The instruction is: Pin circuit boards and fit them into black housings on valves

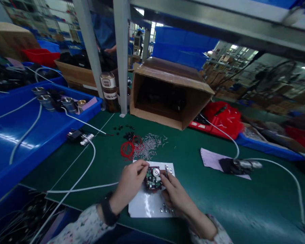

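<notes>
A small circuit board assembly (151,184), with a green board, a white round part and dark red edges, is between my two hands over a white sheet (139,208). My left hand (132,179) has thumb and forefinger pinched at its upper left corner. Whatever small part may be in that pinch is hidden. Curled around the right edge of the assembly is my right hand (176,193), fingers closed against it. A slim dark piece (166,171) shows by the right fingers; I cannot tell what it is. Small shiny metal parts (164,208) lie on the sheet.
Beyond the sheet are a pile of small screws (148,145) and red wire coils (127,149). A blue tray (5,135) with metal cups borders the left. An open cardboard box (157,120) stands behind. A cabled metal device (244,165) lies right. White cables (91,187) cross the left side.
</notes>
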Motion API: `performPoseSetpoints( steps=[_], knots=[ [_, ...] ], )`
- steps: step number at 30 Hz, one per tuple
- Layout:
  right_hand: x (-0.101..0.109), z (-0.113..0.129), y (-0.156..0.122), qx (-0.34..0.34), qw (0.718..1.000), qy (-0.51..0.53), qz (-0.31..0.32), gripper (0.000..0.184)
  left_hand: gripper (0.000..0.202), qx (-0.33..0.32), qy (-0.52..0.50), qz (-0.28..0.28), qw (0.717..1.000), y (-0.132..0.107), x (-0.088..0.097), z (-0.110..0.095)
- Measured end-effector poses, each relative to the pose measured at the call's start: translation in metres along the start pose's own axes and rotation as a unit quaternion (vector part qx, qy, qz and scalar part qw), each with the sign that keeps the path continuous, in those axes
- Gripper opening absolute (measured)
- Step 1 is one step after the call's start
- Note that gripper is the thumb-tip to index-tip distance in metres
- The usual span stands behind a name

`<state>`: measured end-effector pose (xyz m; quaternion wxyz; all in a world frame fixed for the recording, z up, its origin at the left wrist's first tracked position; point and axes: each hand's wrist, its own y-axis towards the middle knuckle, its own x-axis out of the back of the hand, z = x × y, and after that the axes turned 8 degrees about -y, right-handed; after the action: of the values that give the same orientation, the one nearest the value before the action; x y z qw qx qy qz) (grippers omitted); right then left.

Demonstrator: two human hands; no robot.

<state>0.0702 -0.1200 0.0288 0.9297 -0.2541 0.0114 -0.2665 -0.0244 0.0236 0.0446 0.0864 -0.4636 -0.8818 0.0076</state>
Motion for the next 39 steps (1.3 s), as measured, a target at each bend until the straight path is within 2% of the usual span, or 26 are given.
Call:
performPoseSetpoints(
  steps=[3, 8, 18, 21, 24, 26, 27, 29, 31, 34, 37, 39],
  knots=[
    [-0.001, 0.003, -0.008, -0.015, 0.996, 0.091, 0.017, 0.071, 0.035, -0.001, 0.006, 0.002, 1.0, -0.008, 0.001, 0.005],
    [0.0, 0.001, -0.013, 0.001, 0.99, 0.136, 0.041, 0.074, 0.062, 0.024, 0.033, 0.026, 0.999, -0.019, -0.003, 0.003],
    [-0.003, -0.002, -0.012, 0.014, 0.989, 0.145, 0.038, 0.065, 0.075, 0.027, 0.017, 0.031, 0.999, -0.022, -0.01, 0.006],
    [0.005, -0.002, -0.011, 0.021, 0.994, 0.101, 0.032, 0.061, 0.076, 0.011, 0.031, 0.023, 0.999, -0.022, -0.012, 0.008],
    [0.034, 0.011, -0.001, 0.096, 0.991, -0.075, 0.06, 0.042, 0.076, -0.021, 0.056, 0.015, 0.998, -0.027, -0.013, 0.013],
    [0.055, 0.031, 0.019, 0.142, 0.968, -0.202, 0.037, 0.027, 0.075, -0.053, 0.082, 0.021, 0.995, -0.032, -0.013, 0.02],
    [0.062, 0.044, 0.034, 0.159, 0.955, -0.251, 0.0, 0.024, 0.074, -0.069, 0.096, 0.026, 0.993, -0.034, -0.013, 0.024],
    [0.064, 0.072, 0.071, 0.196, 0.922, -0.326, -0.072, 0.022, 0.076, -0.095, 0.118, 0.036, 0.988, -0.037, -0.012, 0.034],
    [0.048, 0.099, 0.115, 0.235, 0.888, -0.387, -0.079, 0.019, 0.079, -0.103, 0.13, 0.044, 0.985, -0.038, -0.011, 0.045],
    [0.009, 0.122, 0.176, 0.26, 0.861, -0.432, -0.064, 0.024, 0.084, -0.104, 0.124, 0.052, 0.985, -0.036, -0.011, 0.059],
    [-0.025, 0.123, 0.213, 0.26, 0.84, -0.471, -0.072, 0.023, 0.089, -0.101, 0.111, 0.053, 0.987, -0.031, -0.011, 0.069],
    [-0.039, 0.117, 0.225, 0.261, 0.83, -0.487, -0.081, 0.016, 0.076, -0.079, 0.107, 0.049, 0.99, -0.027, -0.011, 0.072]
  ],
)
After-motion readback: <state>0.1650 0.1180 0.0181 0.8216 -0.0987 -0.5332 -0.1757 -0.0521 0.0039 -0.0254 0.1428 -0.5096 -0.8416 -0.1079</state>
